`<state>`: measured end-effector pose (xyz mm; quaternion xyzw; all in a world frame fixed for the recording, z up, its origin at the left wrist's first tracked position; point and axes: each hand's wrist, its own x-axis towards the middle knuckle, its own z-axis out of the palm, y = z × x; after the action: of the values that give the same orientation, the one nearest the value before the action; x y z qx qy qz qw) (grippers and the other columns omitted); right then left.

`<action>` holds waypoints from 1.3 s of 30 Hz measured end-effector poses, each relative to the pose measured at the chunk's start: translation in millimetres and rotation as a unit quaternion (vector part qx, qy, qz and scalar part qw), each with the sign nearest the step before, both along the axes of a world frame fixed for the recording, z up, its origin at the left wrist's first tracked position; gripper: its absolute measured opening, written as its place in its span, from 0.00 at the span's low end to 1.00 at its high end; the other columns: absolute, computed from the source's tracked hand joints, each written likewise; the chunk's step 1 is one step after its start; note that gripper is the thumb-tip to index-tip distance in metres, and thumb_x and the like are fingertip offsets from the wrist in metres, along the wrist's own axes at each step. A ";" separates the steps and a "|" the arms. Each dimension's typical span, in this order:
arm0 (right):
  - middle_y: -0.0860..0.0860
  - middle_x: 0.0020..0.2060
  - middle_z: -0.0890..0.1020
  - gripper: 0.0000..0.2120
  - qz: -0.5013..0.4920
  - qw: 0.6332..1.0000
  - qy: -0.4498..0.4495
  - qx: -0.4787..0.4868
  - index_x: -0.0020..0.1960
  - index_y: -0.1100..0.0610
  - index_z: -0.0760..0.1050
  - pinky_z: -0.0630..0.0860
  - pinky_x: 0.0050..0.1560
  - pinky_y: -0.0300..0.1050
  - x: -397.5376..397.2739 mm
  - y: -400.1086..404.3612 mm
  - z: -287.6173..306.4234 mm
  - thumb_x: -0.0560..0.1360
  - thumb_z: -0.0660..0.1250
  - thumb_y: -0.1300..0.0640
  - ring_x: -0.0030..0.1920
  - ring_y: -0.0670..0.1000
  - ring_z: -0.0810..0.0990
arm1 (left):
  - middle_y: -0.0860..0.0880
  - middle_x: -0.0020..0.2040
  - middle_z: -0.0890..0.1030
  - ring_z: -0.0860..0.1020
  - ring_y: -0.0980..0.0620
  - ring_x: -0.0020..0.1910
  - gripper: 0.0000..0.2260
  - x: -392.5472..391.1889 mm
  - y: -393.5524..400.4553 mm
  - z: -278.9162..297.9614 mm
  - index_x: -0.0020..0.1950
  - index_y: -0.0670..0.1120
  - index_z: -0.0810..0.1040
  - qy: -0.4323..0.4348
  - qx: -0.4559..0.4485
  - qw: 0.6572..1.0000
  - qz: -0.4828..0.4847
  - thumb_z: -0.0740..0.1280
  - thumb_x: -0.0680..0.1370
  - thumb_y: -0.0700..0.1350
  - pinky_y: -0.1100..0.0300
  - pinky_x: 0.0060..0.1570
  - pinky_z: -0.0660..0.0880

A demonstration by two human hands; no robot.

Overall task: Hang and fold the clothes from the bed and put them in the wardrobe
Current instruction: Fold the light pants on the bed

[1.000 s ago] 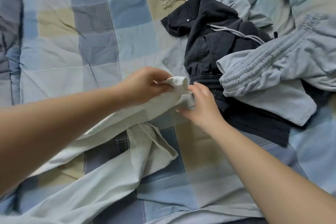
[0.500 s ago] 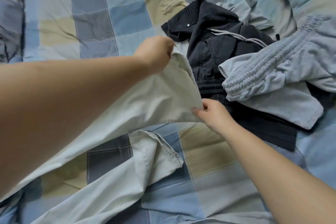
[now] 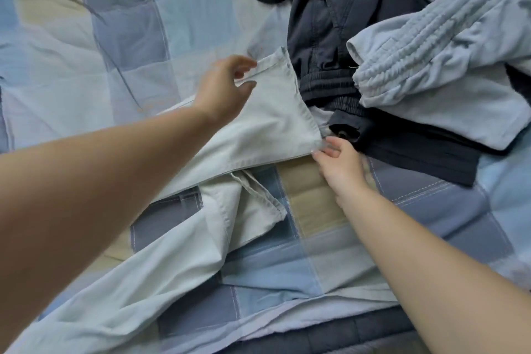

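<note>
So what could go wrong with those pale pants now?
The left hand and right hand only pinch the corners of the pale trousers' hem, so that light grip might slip. The hem lies against the dark clothes, so pulling could drag that pile. The other leg is crumpled and may fold crooked.

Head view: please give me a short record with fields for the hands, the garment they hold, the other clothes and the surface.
left hand: pinches the far corner of the trouser hem
right hand: pinches the near corner of the same hem
held garment: pale trousers, one leg end spread flat
other clothes: dark jacket and grey sweatpants, piled at right
surface: checked bed cover
</note>
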<state>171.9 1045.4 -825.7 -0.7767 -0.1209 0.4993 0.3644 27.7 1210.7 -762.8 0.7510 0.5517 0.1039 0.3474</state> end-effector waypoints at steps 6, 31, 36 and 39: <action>0.48 0.44 0.77 0.15 0.058 0.998 0.032 0.000 0.58 0.57 0.70 0.70 0.34 0.23 -57.7 -66.7 -8.2 0.73 0.69 0.63 0.41 0.44 0.77 | 0.54 0.33 0.77 0.74 0.56 0.33 0.08 -103.7 -80.0 -17.6 0.38 0.50 0.75 0.115 -0.092 0.986 0.074 0.69 0.76 0.49 0.64 0.34 0.69; 0.45 0.33 0.74 0.05 0.205 0.974 -0.098 -0.015 0.43 0.50 0.72 0.65 0.35 0.45 -38.0 -160.9 24.4 0.78 0.62 0.52 0.35 0.48 0.72 | 0.51 0.43 0.78 0.74 0.55 0.41 0.10 -41.6 -93.4 10.3 0.53 0.46 0.81 0.096 -0.116 0.988 -0.044 0.65 0.75 0.39 0.66 0.40 0.67; 0.40 0.23 0.71 0.13 0.101 0.991 -0.086 0.006 0.34 0.52 0.70 0.61 0.26 0.35 -28.8 -152.6 24.0 0.78 0.61 0.54 0.25 0.40 0.66 | 0.47 0.48 0.82 0.80 0.49 0.48 0.09 -20.2 -89.6 1.6 0.53 0.46 0.82 0.063 -0.100 0.993 0.011 0.65 0.75 0.39 0.67 0.39 0.68; 0.46 0.33 0.74 0.09 0.157 0.980 -0.089 -0.086 0.44 0.60 0.74 0.63 0.32 0.41 -19.5 -159.7 15.3 0.78 0.61 0.54 0.33 0.46 0.69 | 0.46 0.63 0.77 0.76 0.50 0.61 0.20 -21.7 -95.9 -7.5 0.67 0.49 0.74 0.110 -0.176 0.976 -0.062 0.69 0.75 0.42 0.68 0.53 0.68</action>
<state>152.4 885.7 -810.4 -0.8175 -0.2302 0.4881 0.2012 6.0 1114.8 -770.3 0.7176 0.5486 -0.0995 0.4175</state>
